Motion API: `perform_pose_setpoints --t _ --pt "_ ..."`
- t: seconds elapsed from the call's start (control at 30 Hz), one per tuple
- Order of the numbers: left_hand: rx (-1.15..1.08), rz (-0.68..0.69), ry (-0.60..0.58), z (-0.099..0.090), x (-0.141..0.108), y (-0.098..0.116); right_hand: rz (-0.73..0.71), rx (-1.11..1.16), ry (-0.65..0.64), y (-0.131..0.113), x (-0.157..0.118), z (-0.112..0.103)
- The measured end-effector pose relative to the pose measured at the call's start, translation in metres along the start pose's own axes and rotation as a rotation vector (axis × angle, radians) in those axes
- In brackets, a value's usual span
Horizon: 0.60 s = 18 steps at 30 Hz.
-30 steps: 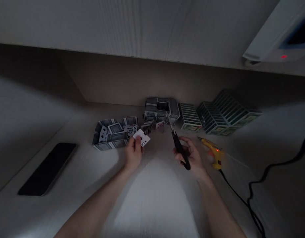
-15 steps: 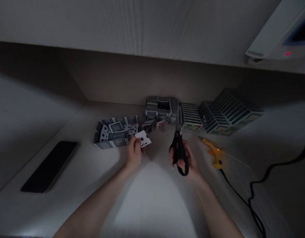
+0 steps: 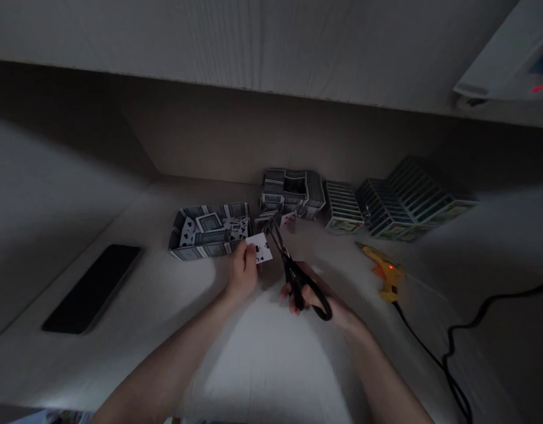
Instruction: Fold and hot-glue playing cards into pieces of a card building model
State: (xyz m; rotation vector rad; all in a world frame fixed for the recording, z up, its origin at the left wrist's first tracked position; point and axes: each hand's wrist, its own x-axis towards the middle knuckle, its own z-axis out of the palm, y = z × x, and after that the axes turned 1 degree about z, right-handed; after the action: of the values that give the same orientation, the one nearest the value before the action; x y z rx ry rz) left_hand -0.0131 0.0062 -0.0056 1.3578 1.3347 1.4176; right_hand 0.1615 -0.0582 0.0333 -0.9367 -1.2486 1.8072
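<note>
My left hand (image 3: 244, 266) pinches a playing card (image 3: 261, 248) with black club marks, its free part pointing right. In my right hand (image 3: 313, 288) is a pair of black-handled scissors (image 3: 293, 271), fingers and thumb in the loops. The blades are parted and tilt up and to the left, close to the card's right edge; whether they touch it I cannot tell. Just behind my left hand lies an open box made of cards (image 3: 201, 252), holding several loose cards (image 3: 212, 237). A small piece with red marks (image 3: 288, 221) stands beyond the scissor tips.
A car-like shape built from cards (image 3: 293, 191) stands at the back. Right of it are stepped card blocks (image 3: 342, 206) and larger ones (image 3: 399, 200). A yellow glue gun (image 3: 386, 274) with a black cord (image 3: 413, 333) lies right; a phone (image 3: 92, 288) lies left. A shelf (image 3: 254, 47) overhangs.
The scissors have swung left toward the card, and their blades have parted. My left hand holds the card nearly still. The view has shifted slightly.
</note>
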Motion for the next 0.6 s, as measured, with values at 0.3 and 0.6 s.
perform_pose_setpoints --t 0.3,0.6 --pt "0.027 -0.012 0.153 0.002 0.01 -0.007 0.099 0.006 -0.095 -0.003 -0.003 0.019" --pt "-0.04 -0.085 0.21 0.001 0.013 0.003 0.091 0.033 -0.16 -0.001 -0.002 0.021"
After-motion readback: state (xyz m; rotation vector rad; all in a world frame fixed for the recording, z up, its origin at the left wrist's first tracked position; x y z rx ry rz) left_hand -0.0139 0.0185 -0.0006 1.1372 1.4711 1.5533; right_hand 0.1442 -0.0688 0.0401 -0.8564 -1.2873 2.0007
